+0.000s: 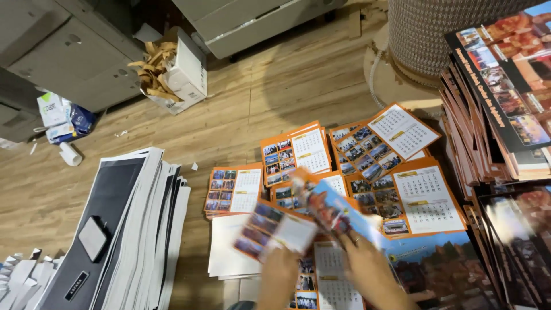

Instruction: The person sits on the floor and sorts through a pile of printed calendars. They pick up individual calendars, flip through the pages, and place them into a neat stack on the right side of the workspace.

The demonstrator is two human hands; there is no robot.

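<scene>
Calendar sheets lie in orange piles point(427, 201) on the wood floor point(275, 86). My left hand point(278, 270) pinches one blurred sheet point(275, 229) at its lower edge, fingers closed on it. My right hand point(367, 270) grips another sheet point(327, 209). I judge I'm mid-sorting; next, each sheet needs its matching pile.

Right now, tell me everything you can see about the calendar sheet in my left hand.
The calendar sheet is a thin glossy card with an orange border, a block of small photos on one half and a white date grid on the other. It is blurred, tilted and lifted above the other sheets on the wooden floor. The left hand grips its lower edge; the right hand holds a different sheet.
</scene>
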